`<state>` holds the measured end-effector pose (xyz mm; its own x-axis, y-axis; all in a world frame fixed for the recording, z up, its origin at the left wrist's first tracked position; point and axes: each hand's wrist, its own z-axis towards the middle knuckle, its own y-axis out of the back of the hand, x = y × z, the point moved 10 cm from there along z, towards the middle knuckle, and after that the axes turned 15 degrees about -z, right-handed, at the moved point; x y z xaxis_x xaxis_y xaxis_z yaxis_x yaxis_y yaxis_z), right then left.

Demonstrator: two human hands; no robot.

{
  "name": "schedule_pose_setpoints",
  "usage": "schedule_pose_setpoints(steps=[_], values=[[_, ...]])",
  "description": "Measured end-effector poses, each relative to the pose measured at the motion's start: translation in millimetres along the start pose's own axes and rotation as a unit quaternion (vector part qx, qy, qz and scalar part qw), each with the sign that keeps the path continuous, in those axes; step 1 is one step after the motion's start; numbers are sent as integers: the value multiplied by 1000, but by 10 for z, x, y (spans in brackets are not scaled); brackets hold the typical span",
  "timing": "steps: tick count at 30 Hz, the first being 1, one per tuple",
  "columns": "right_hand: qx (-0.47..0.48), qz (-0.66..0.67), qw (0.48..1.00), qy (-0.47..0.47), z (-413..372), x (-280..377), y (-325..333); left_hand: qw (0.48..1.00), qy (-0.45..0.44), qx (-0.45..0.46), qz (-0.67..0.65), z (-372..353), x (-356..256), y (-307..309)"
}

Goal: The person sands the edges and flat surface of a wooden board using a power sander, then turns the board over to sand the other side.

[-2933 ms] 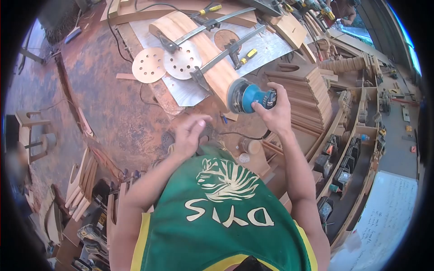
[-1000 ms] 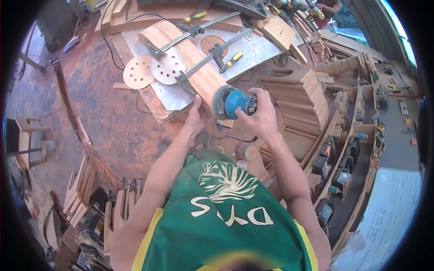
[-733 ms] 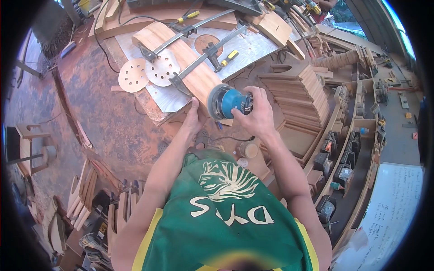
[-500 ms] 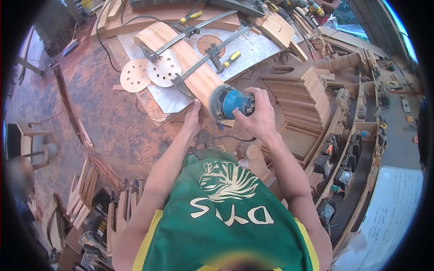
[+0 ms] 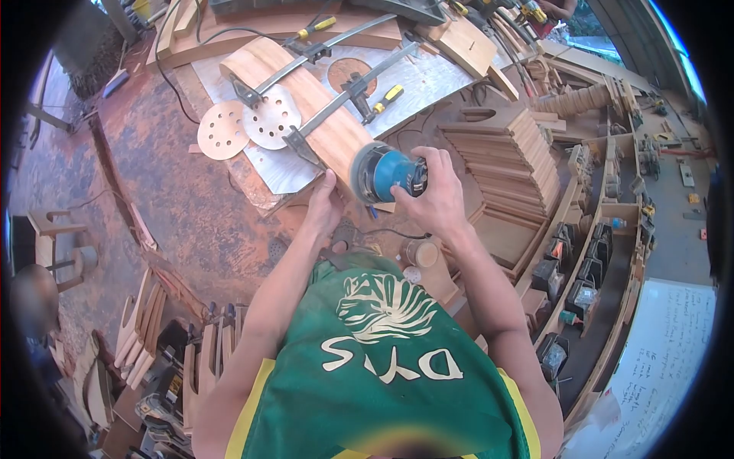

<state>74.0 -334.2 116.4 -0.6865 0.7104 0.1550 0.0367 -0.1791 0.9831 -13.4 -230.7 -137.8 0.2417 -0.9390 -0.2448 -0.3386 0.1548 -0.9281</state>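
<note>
A blue random orbital sander (image 5: 391, 173) is in my right hand (image 5: 439, 193), its round pad against the near end of a thick wooden board (image 5: 335, 138). Fingers and thumb wrap round the sander's body. My left hand (image 5: 326, 205) grips the board's left edge close to that end, its fingers partly hidden underneath. Two bar clamps, a farther clamp (image 5: 327, 40) and a nearer clamp (image 5: 353, 93), cross the board and hold it on the bench. Two perforated sanding discs, a tan disc (image 5: 222, 130) and a paler disc (image 5: 267, 116), lie to the left.
On my right stands a stack of wooden pieces (image 5: 501, 157), beside long shelves (image 5: 592, 252) of tools and batteries. A jar (image 5: 420, 251) sits below the sander. Slatted wooden parts (image 5: 141, 329) lean at lower left. Another person (image 5: 556, 9) is at the far top right.
The bench, board and clamps sit slightly farther left and up in the view. Sander and hands have shifted slightly left with the board; both grips are unchanged.
</note>
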Motion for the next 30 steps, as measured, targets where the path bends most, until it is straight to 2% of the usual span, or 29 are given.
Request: schedule_pose_setpoints(steps=[3, 6, 9, 12, 18, 21, 24, 30], values=[[7, 7, 1000, 0, 8, 12, -7, 989, 24, 25, -141, 30, 24, -71], [3, 10, 1000, 0, 14, 7, 0, 987, 30, 57, -150, 91, 40, -145], [8, 10, 1000, 0, 13, 3, -9, 986, 22, 50, -156, 166, 96, -28], [2, 8, 1000, 7, -23, -16, 7, 990, -30, 31, -132, 148, 70, -1], [-13, 8, 1000, 4, -57, 9, 14, 995, -5, -87, -51, 2, 73, 218], [-33, 16, 999, -7, -9, -42, 10, 1000, 7, 21, 20, 5, 75, 22], [-48, 21, 999, -10, 29, -96, 15, 994, 63, 25, 87, -39, 166, -9], [-63, 31, 997, 11, -38, 18, 30, 991, 72, 22, 108, -70, 75, -67]])
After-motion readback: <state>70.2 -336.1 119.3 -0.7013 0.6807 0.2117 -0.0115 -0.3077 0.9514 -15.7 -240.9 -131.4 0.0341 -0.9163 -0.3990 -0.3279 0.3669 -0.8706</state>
